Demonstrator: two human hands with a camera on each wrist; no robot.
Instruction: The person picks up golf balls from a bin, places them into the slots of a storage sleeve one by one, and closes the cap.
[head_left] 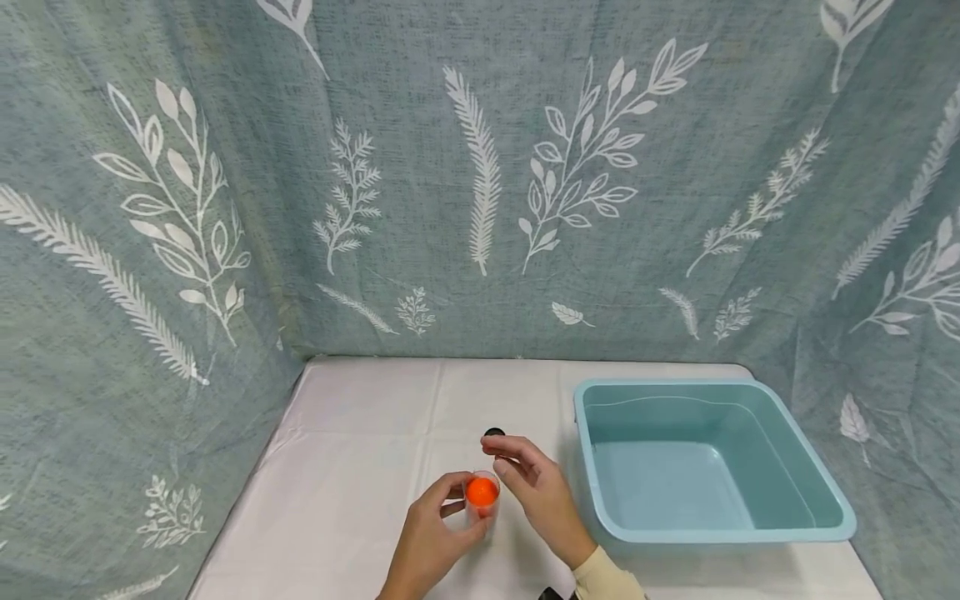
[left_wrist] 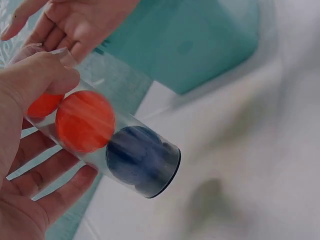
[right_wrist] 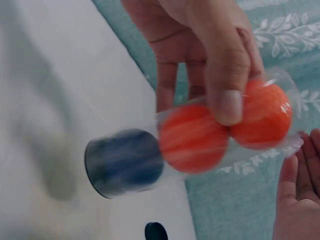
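My left hand [head_left: 438,529] grips a clear tube [left_wrist: 171,162] near its upper end, thumb on one side and fingers on the other. Inside, two orange balls [left_wrist: 85,121] sit in a row above a dark blue ball [right_wrist: 134,156] at the dark-rimmed bottom end. From the head view, only the top orange ball [head_left: 482,492] shows plainly. Close by the tube's upper end, my right hand [head_left: 542,498] holds nothing, its fingers loosely extended. A black round piece [head_left: 493,432] lies on the table just beyond the right fingertips, partly hidden by them.
A light blue plastic basin [head_left: 600,467] stands on the right of the table, beside my right forearm. White cloth covers the table [head_left: 360,467]. A grey-green leaf-patterned curtain [head_left: 420,208] hangs behind and at both sides.
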